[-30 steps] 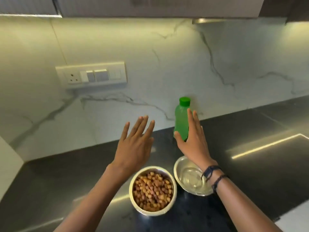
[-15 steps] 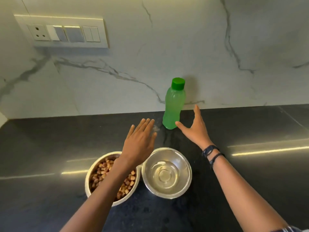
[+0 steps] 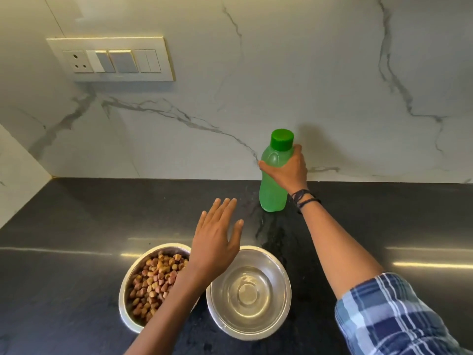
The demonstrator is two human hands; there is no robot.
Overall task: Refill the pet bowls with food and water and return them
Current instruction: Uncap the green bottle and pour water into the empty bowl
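Observation:
Two steel bowls stand side by side near the counter's front. The left bowl [image 3: 133, 301] is filled with brown kibble. The right bowl [image 3: 279, 295] holds a shallow layer of clear water. A green bottle [image 3: 271, 193] with its green cap on stands upright against the wall. My right hand [image 3: 288, 170] is wrapped around the bottle's upper body. My left hand [image 3: 217, 239] hovers flat above the gap between the bowls, fingers spread, holding nothing; my forearm hides part of the kibble bowl.
The dark stone counter [image 3: 76, 221] meets a white marble backsplash. A switch panel with a socket [image 3: 110, 60] is mounted on the wall at upper left. A side wall [image 3: 15, 180] closes the counter at the far left.
My right hand has reached forward and closed around the green bottle, which it was only beside before. My left hand stays open above the bowls. The view has tilted down.

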